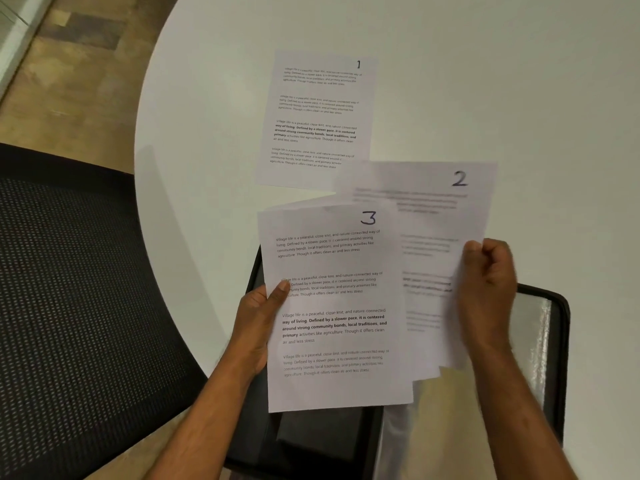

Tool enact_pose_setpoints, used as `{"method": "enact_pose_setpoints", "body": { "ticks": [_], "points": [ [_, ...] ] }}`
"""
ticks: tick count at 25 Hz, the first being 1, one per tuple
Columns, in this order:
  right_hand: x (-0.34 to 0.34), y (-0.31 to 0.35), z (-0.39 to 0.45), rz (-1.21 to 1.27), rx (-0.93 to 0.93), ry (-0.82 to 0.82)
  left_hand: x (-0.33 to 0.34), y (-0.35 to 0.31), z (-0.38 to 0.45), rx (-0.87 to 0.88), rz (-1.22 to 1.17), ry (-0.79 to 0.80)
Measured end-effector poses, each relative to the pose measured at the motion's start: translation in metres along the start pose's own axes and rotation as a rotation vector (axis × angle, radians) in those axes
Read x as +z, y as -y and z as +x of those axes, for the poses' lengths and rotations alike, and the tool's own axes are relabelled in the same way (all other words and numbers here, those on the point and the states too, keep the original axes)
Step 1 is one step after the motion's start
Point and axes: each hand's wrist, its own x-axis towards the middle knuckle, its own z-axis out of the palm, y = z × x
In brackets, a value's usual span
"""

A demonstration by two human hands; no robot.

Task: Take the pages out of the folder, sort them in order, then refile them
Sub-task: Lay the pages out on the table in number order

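The page marked 1 (318,119) lies flat on the white round table (485,81), apart from both hands. My left hand (258,317) grips the left edge of a small stack of pages with the page marked 3 (334,306) on top, thumb on its face. My right hand (486,289) pinches the right edge of the page marked 2 (433,216), which is blurred and held above the table to the right of the stack. Below the held pages the black folder (540,341) lies open, with a shiny clear sleeve showing.
A black mesh chair (69,306) stands close at the table's left edge. Patterned floor (69,81) shows at the upper left. The table's near edge runs under my left forearm.
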Motion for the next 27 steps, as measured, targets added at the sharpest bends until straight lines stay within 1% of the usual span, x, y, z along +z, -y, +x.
{"method": "enact_pose_setpoints", "body": {
  "ticks": [2, 4, 6, 8, 10, 11, 13, 15, 19, 21, 27],
  "points": [
    [-0.004, -0.004, 0.028, -0.048, -0.02, -0.15, 0.001, -0.001, 0.0, -0.002, 0.017, -0.004],
    [-0.004, -0.009, 0.058, -0.109, -0.006, -0.244, 0.003, -0.004, -0.002, 0.0, 0.034, 0.0],
    [0.0, -0.015, 0.085, -0.119, 0.048, -0.299, 0.004, -0.005, -0.005, 0.004, 0.047, 0.003],
    [0.004, -0.02, 0.107, -0.106, 0.091, -0.311, 0.003, -0.006, -0.007, -0.004, 0.054, 0.003],
    [0.006, -0.022, 0.12, -0.112, 0.059, -0.266, 0.003, -0.006, -0.007, -0.011, 0.06, 0.005],
    [0.005, -0.023, 0.121, -0.17, 0.006, -0.231, 0.003, -0.006, -0.007, -0.012, 0.062, 0.007],
    [0.006, -0.028, 0.116, -0.381, -0.135, -0.145, 0.003, -0.006, -0.006, -0.014, 0.06, 0.01],
    [0.008, -0.034, 0.099, -0.557, -0.23, -0.045, 0.003, -0.006, -0.005, -0.023, 0.059, 0.01],
    [0.017, -0.051, 0.076, -0.853, -0.281, 0.221, 0.002, -0.006, -0.004, -0.037, 0.053, -0.001],
    [0.024, -0.05, 0.091, -0.884, -0.299, 0.257, 0.002, -0.006, -0.003, -0.041, 0.048, -0.001],
    [0.047, -0.037, 0.143, -0.897, -0.364, 0.258, 0.001, -0.005, -0.003, -0.04, 0.076, 0.019]
  ]
}}
